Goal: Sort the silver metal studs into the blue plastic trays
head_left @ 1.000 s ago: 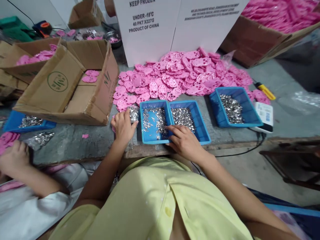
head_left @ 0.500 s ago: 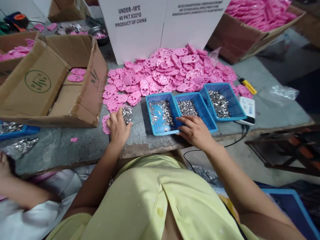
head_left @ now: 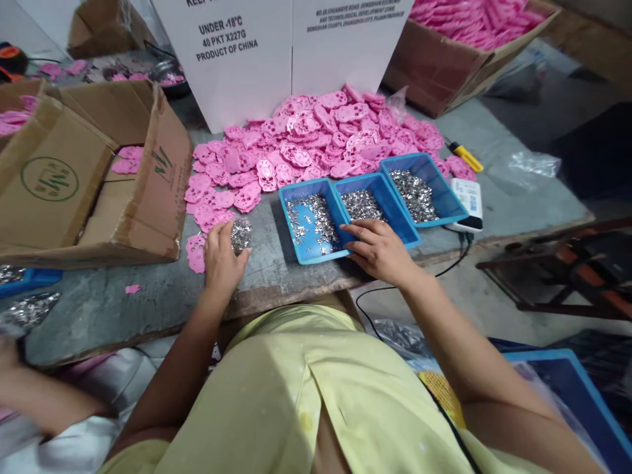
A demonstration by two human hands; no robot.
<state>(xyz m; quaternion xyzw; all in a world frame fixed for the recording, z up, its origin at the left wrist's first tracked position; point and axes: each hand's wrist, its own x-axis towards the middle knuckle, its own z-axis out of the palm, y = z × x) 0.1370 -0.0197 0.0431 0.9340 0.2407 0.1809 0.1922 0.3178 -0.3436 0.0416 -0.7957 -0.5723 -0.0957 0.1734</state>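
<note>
My left hand (head_left: 222, 258) lies on the grey table with thumb and fingers apart, beside a small clear bag of silvery pieces (head_left: 241, 236); whether it grips the bag is unclear. My right hand (head_left: 378, 250) rests over the front edges of the left blue tray (head_left: 323, 257) and the middle blue tray (head_left: 409, 236), its fingers bent; what its fingertips touch is hidden. Small silvery metal pieces lie in both trays and in the right blue tray (head_left: 461, 214). Behind them spreads a heap of pink plastic pieces (head_left: 316, 135).
An open cardboard box (head_left: 158, 191) stands left, a white printed carton (head_left: 237, 72) behind the heap. At right are a yellow-handled tool (head_left: 467, 158), a white device (head_left: 469, 204) with a cable, and a box of pink pieces (head_left: 434, 72). Another person's arm (head_left: 49, 395) is at lower left.
The camera view has shifted, moving the table and boxes leftward in the picture. Both hands stay at nearly the same places on the table; the other person's arm has moved slightly.
</note>
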